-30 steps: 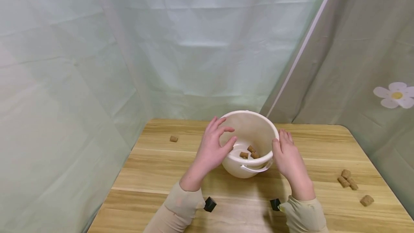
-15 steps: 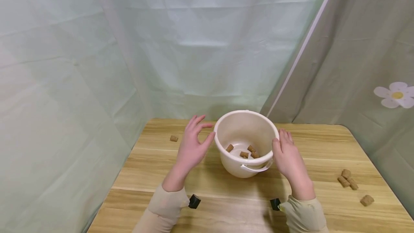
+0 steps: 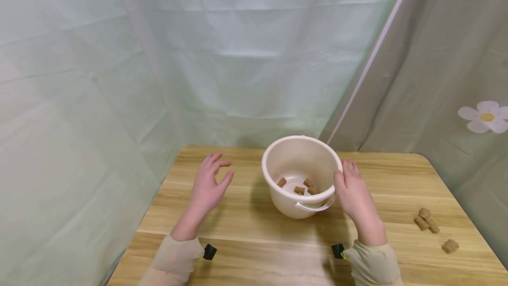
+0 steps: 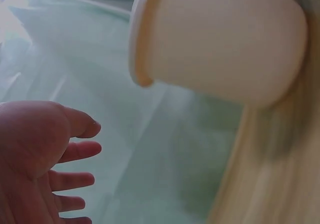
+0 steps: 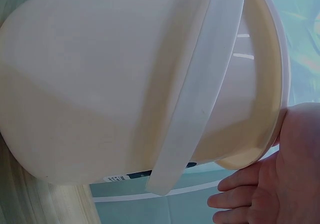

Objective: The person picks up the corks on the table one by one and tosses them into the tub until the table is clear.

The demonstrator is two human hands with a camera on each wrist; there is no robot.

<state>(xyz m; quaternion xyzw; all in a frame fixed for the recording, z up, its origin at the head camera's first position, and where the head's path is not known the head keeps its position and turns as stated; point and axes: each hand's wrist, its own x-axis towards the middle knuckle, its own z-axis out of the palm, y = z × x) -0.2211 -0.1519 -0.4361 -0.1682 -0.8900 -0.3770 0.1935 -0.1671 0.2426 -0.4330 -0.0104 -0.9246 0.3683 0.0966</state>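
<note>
A white bucket [image 3: 287, 204] stands upright on the wooden table, its handle [image 3: 317, 207] hanging down the near side. Several brown corks [image 3: 299, 190] lie on its floor. My right hand [image 3: 355, 195] holds the bucket's right rim, thumb at the edge and fingers along the outside, as the right wrist view also shows at the rim [image 5: 284, 74]. Left of the bucket, apart from it, my left hand [image 3: 208, 186] hovers over the table with fingers spread and loosely bent. In the left wrist view nothing is seen in its palm [image 4: 30, 144].
Several more corks [image 3: 424, 220] lie at the table's right, with a single cork [image 3: 450, 246] nearer the front. Pale green curtains [image 3: 254, 56] hang behind and left of the table [image 3: 278, 255]; a greyish one [image 3: 436, 56] hangs at the right.
My left hand has moved left, from over the bucket's opening to above the table's left part. It now covers the spot where a lone cork lay. My right hand and the bucket stay put.
</note>
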